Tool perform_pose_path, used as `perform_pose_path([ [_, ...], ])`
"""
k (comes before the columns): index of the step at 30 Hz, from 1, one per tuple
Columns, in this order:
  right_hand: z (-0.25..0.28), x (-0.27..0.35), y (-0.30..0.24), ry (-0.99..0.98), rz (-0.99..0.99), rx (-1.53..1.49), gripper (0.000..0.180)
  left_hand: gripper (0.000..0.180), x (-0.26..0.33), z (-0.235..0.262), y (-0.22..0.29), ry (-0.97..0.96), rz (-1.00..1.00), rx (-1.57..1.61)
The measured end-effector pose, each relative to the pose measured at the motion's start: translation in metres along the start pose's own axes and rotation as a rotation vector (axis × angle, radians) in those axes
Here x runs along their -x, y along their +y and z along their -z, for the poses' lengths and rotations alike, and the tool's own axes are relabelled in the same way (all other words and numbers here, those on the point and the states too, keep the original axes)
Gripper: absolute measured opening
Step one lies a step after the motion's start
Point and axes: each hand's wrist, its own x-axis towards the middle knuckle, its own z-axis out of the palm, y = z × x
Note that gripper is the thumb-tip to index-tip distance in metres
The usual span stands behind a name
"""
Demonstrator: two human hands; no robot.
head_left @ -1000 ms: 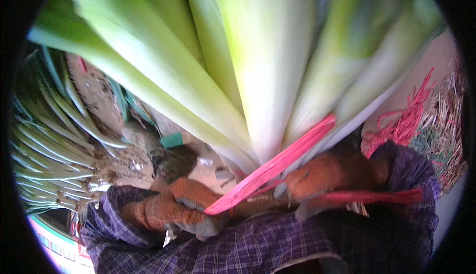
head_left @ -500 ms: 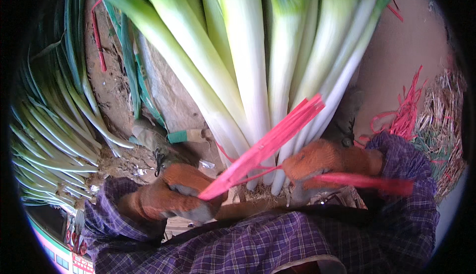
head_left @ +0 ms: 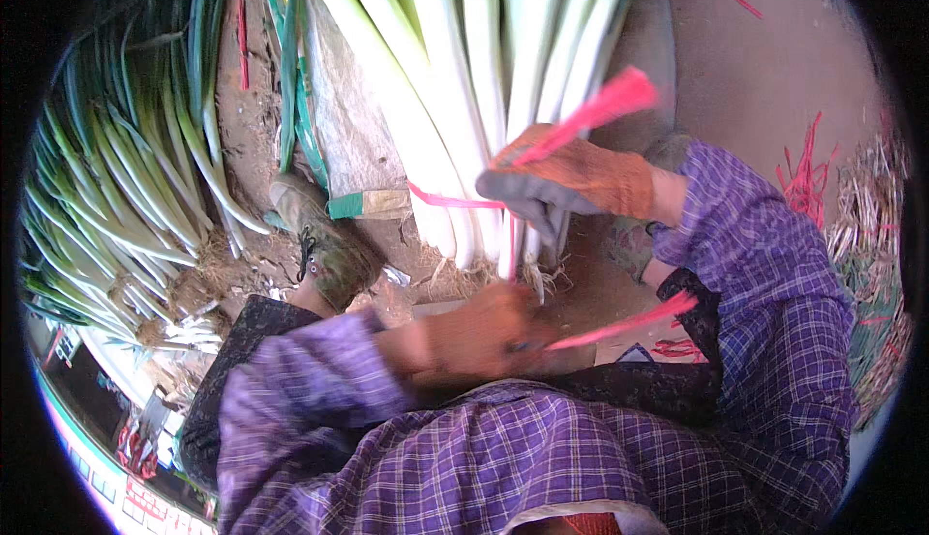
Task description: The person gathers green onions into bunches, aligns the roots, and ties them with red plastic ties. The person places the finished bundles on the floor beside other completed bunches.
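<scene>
A bunch of thick green onions (head_left: 440, 90) lies before me, white stalks and roots toward me. Red plastic twine (head_left: 447, 200) passes across the stalks just above the roots. My right hand (head_left: 585, 182), in an orange and grey work glove, is closed on the twine against the bunch's right side, and a loose flat end sticks up from it. Below the roots, close to my lap, my gloved left hand (head_left: 489, 332) is closed on the twine's other end, somewhat blurred. One strand runs between the hands, and a tail trails to the right of the left hand.
At left lies a big heap of green onions (head_left: 126, 187) with soil on their roots. My camouflage shoe (head_left: 339, 254) stands beside a pale sheet (head_left: 353, 100). Loose red twine (head_left: 805, 182) and a dried straw bundle (head_left: 861, 216) lie at right.
My right hand has moved up onto the stalks, and my left hand has come down and across below the roots. The twine is now drawn around the stalks. The view has shifted.
</scene>
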Motion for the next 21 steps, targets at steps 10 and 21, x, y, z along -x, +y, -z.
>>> perform_pose_path([
  [10, -0.057, -0.009, 0.029, 0.683, 0.484, 0.777, 0.033, 0.018, -0.194, -0.011, -0.053, 0.846, 0.605, -0.686],
  [21, -0.070, -0.023, 0.049, 0.671, 0.685, 0.883, 0.028, 0.033, -0.065, -0.044, 0.083, -0.318, 0.444, -0.800],
])
